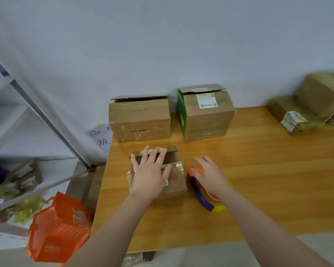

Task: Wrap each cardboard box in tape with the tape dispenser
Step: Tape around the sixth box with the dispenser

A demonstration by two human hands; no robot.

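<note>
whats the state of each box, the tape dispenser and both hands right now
small box: far flap up, near flap down, some tape on
left hand: open, flat on small box
right hand: open, over tape dispenser, not gripping
tape dispenser: lying right of small box
plain back box: top flaps ajar
green-sided box: top flap ajar

Soft, even, bright enough; weak shadows. Pale glare on the glossy surface (258, 151). Wide-angle bending of the shelf frame (46, 116) left of the surface; motion blur on parcels (307, 105) at the surface's right end.
</note>
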